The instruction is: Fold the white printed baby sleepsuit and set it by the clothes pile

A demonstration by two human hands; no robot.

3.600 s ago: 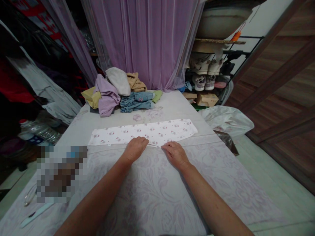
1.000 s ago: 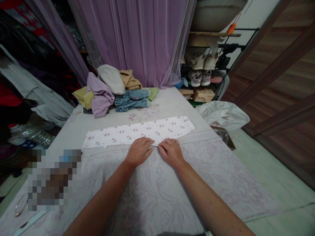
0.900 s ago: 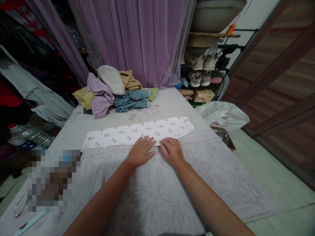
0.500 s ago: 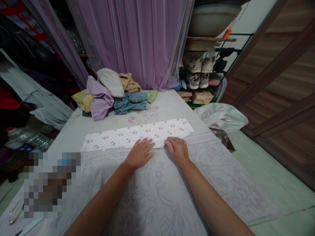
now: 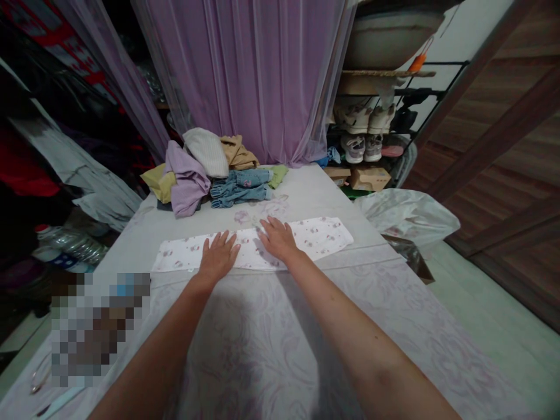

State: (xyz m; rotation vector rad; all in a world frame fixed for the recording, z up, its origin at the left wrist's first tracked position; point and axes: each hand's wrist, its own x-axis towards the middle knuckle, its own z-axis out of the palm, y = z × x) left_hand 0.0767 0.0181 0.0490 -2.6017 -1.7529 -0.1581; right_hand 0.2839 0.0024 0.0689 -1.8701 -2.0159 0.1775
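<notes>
A white cloth garment (image 5: 321, 234) with a small printed pattern lies folded in a long flat strip across the table; what kind of garment it is I cannot make out. My left hand (image 5: 219, 256) rests flat on its left half, fingers spread. My right hand (image 5: 278, 238) lies over its middle, with fingers stretched toward the far edge and slightly apart. Neither hand grips the cloth. Part of the strip is hidden under both hands.
A floral cloth (image 5: 262, 350) covers the table. At its far left sits a pile of clothes with a purple garment (image 5: 187, 181) and denim (image 5: 240, 185). Behind hangs a purple curtain (image 5: 245, 81). Right of the table are a plastic bag (image 5: 406, 213) and a shoe rack (image 5: 389, 73).
My right hand has left the near edge, moved left and away onto the strip's middle, and opened. My left hand has shifted left along the cloth. The view has tilted slightly.
</notes>
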